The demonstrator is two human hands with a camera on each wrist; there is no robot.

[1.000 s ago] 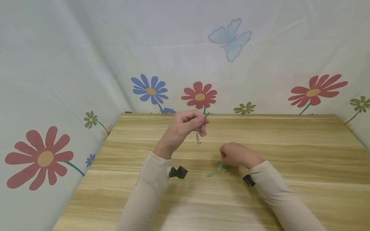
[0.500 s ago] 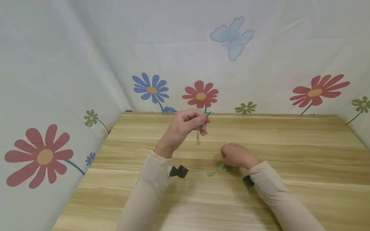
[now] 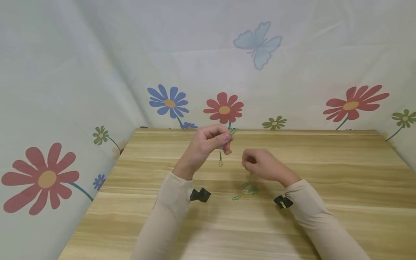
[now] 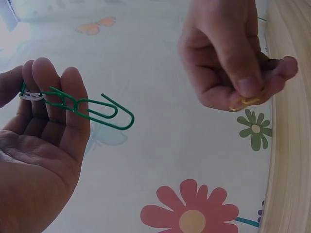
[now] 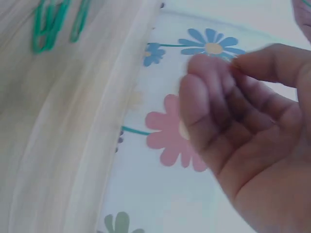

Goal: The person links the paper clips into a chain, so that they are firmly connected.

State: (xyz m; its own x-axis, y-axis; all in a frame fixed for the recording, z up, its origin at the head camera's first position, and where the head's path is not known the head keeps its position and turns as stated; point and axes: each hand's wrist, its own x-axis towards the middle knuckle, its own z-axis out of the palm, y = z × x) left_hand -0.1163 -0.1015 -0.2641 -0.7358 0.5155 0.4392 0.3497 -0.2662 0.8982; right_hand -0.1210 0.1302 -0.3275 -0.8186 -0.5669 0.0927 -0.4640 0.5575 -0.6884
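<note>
My left hand (image 3: 211, 141) pinches a short chain of linked paper clips between thumb and forefinger above the table. A green paper clip (image 3: 233, 131) sticks up past the fingertips. Below it the chain (image 3: 220, 159) hangs down, and the left wrist view shows a white clip (image 4: 31, 96) and a green end clip (image 4: 112, 114) in it. In that same view my right hand (image 4: 228, 58) pinches a yellow paper clip (image 4: 245, 103) between thumb and forefinger. From the head, my right hand (image 3: 268, 166) hovers right of the chain, its clip hidden there.
A small pile of loose paper clips (image 3: 248, 191), green, white and yellow, lies on the wooden table (image 3: 162, 234) below my right hand. One green clip (image 3: 236, 198) lies at its left. A flower-printed curtain (image 3: 195, 54) stands behind the table.
My right hand has lifted off the pile, up and slightly left towards the chain, with a yellow paper clip. My left hand has stayed nearly still, the chain swaying slightly.
</note>
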